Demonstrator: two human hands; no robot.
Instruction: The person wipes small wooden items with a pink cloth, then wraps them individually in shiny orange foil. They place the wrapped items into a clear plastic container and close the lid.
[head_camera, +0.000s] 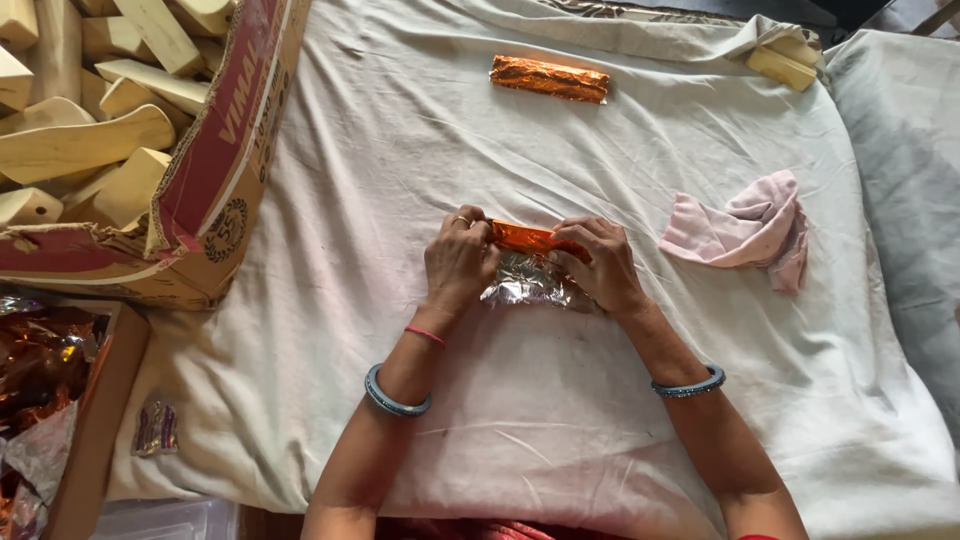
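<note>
At the middle of the cloth-covered bed (560, 420), the left hand (458, 262) and right hand (602, 265) each pinch one end of an orange foil-wrapped piece (530, 240), apparently to keep the foil taut. It spans both closed grips, with loose silver foil (528, 283) trailing beneath the fingers.

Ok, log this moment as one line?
left hand: on foil piece | right hand: on foil piece | wrapped piece: far on cloth | pink rag: right | box of wood blocks: left
</note>
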